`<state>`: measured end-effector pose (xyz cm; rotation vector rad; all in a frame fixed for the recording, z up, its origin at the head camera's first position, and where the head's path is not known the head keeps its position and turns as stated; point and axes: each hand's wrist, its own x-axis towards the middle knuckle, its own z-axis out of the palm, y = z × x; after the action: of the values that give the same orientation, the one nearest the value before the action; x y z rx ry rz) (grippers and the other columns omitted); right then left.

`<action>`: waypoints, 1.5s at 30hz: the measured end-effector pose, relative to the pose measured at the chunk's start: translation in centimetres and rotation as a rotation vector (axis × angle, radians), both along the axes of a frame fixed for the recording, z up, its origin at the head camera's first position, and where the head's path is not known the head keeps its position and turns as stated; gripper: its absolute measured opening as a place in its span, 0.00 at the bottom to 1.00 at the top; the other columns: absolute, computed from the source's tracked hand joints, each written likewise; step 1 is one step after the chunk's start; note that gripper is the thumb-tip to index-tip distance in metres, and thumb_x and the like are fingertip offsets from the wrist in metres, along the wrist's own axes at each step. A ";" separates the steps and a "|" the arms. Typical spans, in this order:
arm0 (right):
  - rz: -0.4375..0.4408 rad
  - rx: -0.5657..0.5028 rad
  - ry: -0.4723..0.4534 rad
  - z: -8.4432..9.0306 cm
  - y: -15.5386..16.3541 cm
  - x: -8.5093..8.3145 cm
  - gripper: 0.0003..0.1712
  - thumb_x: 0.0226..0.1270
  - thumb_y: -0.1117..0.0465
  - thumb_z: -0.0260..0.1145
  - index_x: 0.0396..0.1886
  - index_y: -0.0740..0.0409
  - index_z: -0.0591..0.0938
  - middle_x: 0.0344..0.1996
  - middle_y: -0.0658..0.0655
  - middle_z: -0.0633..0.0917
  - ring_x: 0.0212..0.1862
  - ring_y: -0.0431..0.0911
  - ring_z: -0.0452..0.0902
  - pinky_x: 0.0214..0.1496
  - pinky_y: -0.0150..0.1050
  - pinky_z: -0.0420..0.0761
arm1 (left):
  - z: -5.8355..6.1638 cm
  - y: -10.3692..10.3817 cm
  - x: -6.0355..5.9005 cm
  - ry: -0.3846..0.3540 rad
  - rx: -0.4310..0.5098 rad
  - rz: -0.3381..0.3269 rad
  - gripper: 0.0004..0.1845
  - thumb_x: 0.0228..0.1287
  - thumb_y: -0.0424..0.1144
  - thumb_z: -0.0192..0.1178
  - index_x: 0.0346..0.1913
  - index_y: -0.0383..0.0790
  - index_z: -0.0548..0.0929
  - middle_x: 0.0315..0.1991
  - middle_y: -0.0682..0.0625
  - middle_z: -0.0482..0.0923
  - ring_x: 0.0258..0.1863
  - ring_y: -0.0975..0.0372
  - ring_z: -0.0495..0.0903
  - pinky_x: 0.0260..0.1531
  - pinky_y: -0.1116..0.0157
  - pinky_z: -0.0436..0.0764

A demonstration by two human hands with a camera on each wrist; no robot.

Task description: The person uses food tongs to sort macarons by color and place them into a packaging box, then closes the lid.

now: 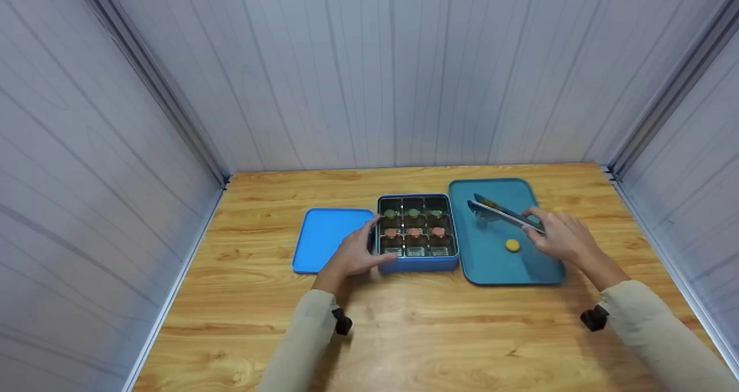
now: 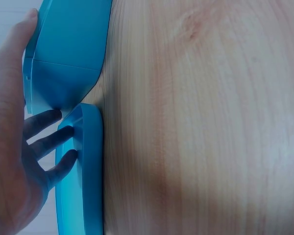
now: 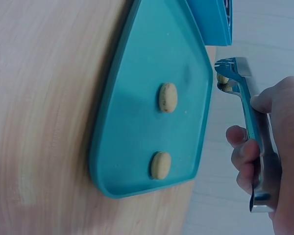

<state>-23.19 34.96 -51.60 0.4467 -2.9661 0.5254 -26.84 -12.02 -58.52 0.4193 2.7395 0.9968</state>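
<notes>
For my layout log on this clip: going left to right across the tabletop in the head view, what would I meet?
Blue lid → blue box → yellow cookie on the teal tray → right hand gripping the tongs.

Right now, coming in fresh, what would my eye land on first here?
Probably the metal tongs, held by the right hand above the teal tray, with a small yellowish piece between their tips. Next, the open blue box left of the tray, where green rounds sit behind pinkish ones.
</notes>
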 end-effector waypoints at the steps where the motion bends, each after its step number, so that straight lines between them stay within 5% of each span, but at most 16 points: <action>1: 0.005 0.000 0.008 0.1 -0.1 0.1 0.18 0.85 0.55 0.67 0.65 0.59 0.85 0.16 0.49 0.73 0.17 0.41 0.59 0.20 0.35 0.58 | 0.0 0.0 0.0 0.000 0.000 0.000 0.62 0.66 0.68 0.76 0.93 0.54 0.54 0.89 0.37 0.65 0.88 0.38 0.67 0.85 0.33 0.68; 18: 0.086 -0.005 0.089 1.5 -1.3 0.9 0.16 0.82 0.58 0.71 0.62 0.58 0.88 0.13 0.47 0.72 0.16 0.37 0.53 0.22 0.33 0.53 | -0.6 -0.3 -0.1 0.034 0.016 -0.026 0.60 0.68 0.69 0.73 0.94 0.52 0.54 0.90 0.38 0.63 0.87 0.37 0.67 0.84 0.30 0.69; 45: 0.221 0.010 0.053 2.3 -4.2 1.8 0.14 0.83 0.57 0.70 0.61 0.56 0.88 0.11 0.43 0.68 0.15 0.34 0.48 0.22 0.31 0.51 | 0.2 -0.1 0.2 0.028 0.017 -0.026 0.60 0.68 0.65 0.75 0.93 0.51 0.55 0.90 0.37 0.64 0.88 0.37 0.66 0.85 0.32 0.68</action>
<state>-21.35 30.77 -49.27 0.7828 -2.8865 0.5097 -26.68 -12.13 -58.33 0.4745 2.7444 1.0163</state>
